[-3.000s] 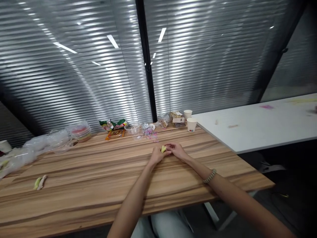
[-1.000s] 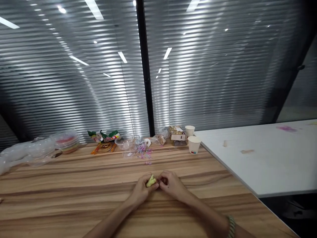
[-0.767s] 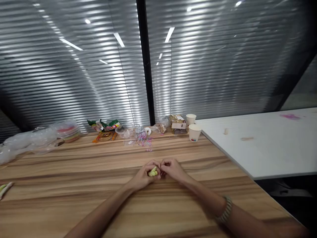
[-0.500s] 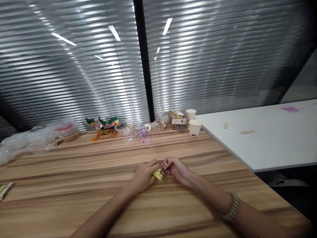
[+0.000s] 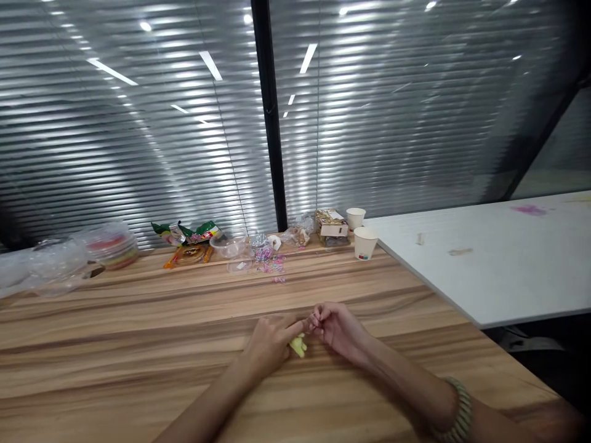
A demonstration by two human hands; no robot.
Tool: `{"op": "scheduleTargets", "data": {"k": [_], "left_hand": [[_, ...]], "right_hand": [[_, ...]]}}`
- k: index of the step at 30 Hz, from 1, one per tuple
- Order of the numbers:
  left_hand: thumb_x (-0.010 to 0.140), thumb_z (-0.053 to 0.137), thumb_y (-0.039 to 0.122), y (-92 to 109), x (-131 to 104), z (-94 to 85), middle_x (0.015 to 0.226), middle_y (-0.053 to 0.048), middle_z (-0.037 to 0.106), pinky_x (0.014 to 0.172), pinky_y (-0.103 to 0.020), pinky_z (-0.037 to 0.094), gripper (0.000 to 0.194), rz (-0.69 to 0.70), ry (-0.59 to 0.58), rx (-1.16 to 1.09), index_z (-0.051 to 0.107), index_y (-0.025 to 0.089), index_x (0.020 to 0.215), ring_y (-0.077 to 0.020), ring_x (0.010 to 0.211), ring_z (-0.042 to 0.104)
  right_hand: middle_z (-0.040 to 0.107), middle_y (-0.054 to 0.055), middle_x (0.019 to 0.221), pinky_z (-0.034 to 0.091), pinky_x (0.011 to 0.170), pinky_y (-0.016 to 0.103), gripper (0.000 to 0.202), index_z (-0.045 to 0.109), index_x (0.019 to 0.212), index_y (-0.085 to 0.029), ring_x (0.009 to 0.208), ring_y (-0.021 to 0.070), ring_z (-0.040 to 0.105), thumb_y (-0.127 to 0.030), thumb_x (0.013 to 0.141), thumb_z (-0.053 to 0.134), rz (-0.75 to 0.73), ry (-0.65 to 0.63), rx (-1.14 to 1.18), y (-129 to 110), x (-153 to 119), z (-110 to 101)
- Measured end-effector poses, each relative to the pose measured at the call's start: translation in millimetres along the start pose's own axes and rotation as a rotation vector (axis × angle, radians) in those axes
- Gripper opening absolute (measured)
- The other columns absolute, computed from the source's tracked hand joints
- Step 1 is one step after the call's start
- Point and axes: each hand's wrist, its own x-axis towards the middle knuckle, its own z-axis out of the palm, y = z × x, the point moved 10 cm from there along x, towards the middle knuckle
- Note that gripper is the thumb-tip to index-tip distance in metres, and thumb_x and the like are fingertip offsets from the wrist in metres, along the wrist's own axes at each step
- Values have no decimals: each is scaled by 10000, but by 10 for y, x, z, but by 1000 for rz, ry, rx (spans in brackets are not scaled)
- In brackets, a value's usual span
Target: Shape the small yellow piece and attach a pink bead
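Observation:
My left hand (image 5: 273, 342) is closed around a small pale yellow piece (image 5: 298, 346), whose end sticks out below the fingers. Its index finger stretches toward the other hand. Just to the right, my right hand (image 5: 336, 327) has its thumb and fingertips pinched together close to the left fingertip. A tiny pinkish thing seems to be between the right fingertips, too small to make out. Both hands are low over the wood-grain table (image 5: 138, 369).
Along the back edge are paper cups (image 5: 365, 243), a small box (image 5: 333, 229), a clear plastic bowl (image 5: 229, 246), small pink and purple pieces (image 5: 274, 264), a green snack packet (image 5: 196, 232) and stacked tubs (image 5: 112, 246). A white table (image 5: 462, 271) adjoins at right.
The whole view has shifted slightly, so the table items sit lower. My left index finger is now stretched out toward my right hand, and the right hand has moved a little right.

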Motion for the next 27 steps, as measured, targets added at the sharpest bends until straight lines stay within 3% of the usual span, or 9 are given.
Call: {"op": "scheduleTargets", "data": {"k": [4,7,9,12,14,17,19,23,27], "left_hand": [[823,436,236,-70,14,49,541,15,534,509,-206,342,159,-204,29,-513,558,181,908,-112,476,473],[836,414,428,-43,43,180,417,81,408,394,-178,261,310,-297,-9,-929,481,153,966,-67,332,329],[816,443,464,-28,63,202,406,90,411,377,-166,230,377,-305,-4,-1050,451,144,1015,-55,322,310],[803,464,478,-72,61,207,388,92,417,371,-158,222,408,-333,27,-1106,445,136,1025,-51,319,309],[799,469,483,-85,53,202,381,93,417,368,-158,230,419,-337,44,-1107,446,134,1029,-54,317,319],[797,479,469,-38,50,196,386,94,423,373,-164,258,439,-313,30,-1091,443,134,1077,-62,320,344],[796,485,460,-6,49,192,395,86,436,380,-172,274,439,-309,17,-1083,455,132,1087,-68,328,365],[749,564,445,-39,41,153,471,44,514,428,-187,294,497,-343,52,-1085,468,130,1120,-79,398,421],[679,636,472,-213,-3,169,572,61,470,426,-181,227,699,-437,162,-1205,347,166,1237,-46,423,331]], "right_hand": [[490,7,550,286,425,178,38,475,554,-156,534,100,466,-156,566,439,-55,-40,-71,-114,-45,65],[588,47,675,249,389,174,73,513,654,-157,591,118,522,-197,609,472,-89,-12,-134,-168,-79,49],[633,75,807,312,425,177,90,530,701,-157,707,144,574,-200,628,501,-88,-7,-130,-168,-97,54],[628,94,985,431,613,219,125,562,750,-150,879,175,587,-162,631,525,-111,-29,-108,-191,-118,100],[609,96,1048,441,741,270,142,576,772,-148,949,195,572,-139,639,529,-156,-43,-118,-242,-128,124],[594,89,1087,436,792,307,106,579,758,-160,1067,225,512,-131,664,539,-218,-41,-127,-323,-133,119],[595,91,1087,449,740,281,83,595,749,-156,1094,229,491,-139,675,561,-226,-42,-148,-342,-127,116],[572,96,1131,400,507,178,193,656,859,-144,965,196,563,-184,670,640,-216,33,-251,-352,-107,55],[575,96,1126,312,395,174,298,670,919,-168,768,167,609,-288,649,700,-299,138,-392,-467,-93,-77]]}}
